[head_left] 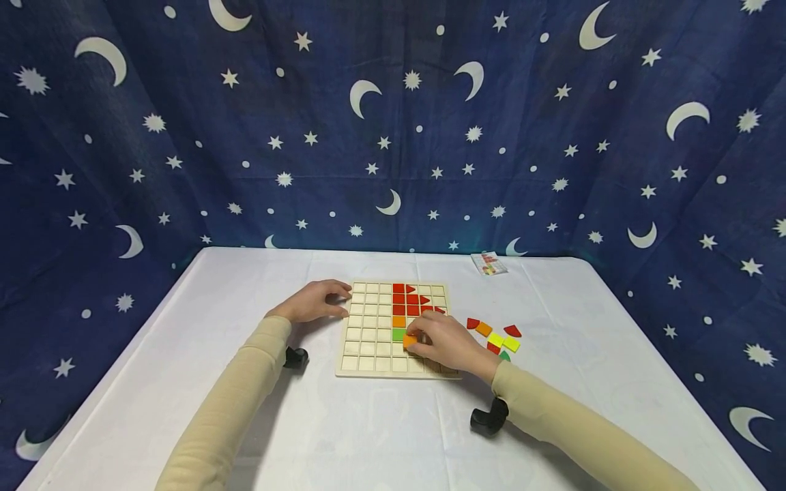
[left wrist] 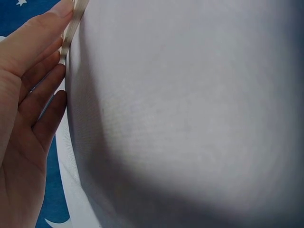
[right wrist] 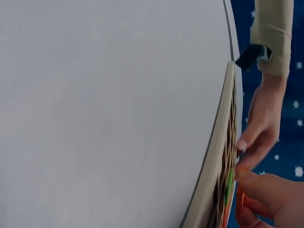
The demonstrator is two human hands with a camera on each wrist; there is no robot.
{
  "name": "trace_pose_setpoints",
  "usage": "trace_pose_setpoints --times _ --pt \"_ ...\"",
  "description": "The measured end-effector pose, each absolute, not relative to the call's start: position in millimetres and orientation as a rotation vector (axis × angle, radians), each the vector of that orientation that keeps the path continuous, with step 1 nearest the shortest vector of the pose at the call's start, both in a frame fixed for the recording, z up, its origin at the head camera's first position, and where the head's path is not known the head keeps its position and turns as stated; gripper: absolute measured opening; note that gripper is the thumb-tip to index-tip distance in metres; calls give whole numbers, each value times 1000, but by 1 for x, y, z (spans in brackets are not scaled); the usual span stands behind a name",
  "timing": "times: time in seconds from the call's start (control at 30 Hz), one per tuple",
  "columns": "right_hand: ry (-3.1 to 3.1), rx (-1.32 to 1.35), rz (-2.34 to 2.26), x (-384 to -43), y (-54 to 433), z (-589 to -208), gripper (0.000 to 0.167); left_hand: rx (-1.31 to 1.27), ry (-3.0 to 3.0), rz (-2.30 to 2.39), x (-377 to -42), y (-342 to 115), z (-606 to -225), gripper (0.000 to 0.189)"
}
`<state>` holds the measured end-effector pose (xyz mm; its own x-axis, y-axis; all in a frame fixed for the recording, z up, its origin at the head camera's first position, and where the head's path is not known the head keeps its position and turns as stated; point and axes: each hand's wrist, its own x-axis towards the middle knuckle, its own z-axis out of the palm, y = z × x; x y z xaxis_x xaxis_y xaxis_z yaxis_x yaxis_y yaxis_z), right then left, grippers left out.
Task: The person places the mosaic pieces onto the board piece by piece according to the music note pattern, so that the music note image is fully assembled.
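Note:
A wooden grid board point(head_left: 368, 346) lies flat on the white table. Red tiles point(head_left: 398, 299), squares and pointed pieces, fill part of its upper right, with an orange square point(head_left: 399, 321) and a green square point(head_left: 398, 335) below them in one column. Between thumb and fingers, my right hand point(head_left: 451, 343) pinches another orange square tile point(head_left: 409, 341) close over the cells beside the green one; the right wrist view shows this tile point(right wrist: 240, 194) on edge. My left hand point(head_left: 313, 301) touches the board's left edge point(left wrist: 73, 28) with relaxed fingers. The right hand hides some lower right cells.
Right of the board lie several loose tiles: red quarter pieces point(head_left: 512, 331), an orange square point(head_left: 484, 329), yellow squares point(head_left: 512, 344) and a green piece point(head_left: 505, 356). A small printed card point(head_left: 489, 263) sits near the table's far edge, before a blue star-and-moon curtain point(head_left: 331, 170).

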<state>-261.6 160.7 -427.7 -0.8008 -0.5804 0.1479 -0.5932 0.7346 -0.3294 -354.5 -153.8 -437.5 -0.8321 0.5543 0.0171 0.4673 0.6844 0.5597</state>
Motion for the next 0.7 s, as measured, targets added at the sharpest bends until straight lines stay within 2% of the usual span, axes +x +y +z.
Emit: trace_pose_setpoints --times 0.7 --pt "-2860 1047 555 -258 147 -437 18 837 2739 853 -356 -154 -439 46"
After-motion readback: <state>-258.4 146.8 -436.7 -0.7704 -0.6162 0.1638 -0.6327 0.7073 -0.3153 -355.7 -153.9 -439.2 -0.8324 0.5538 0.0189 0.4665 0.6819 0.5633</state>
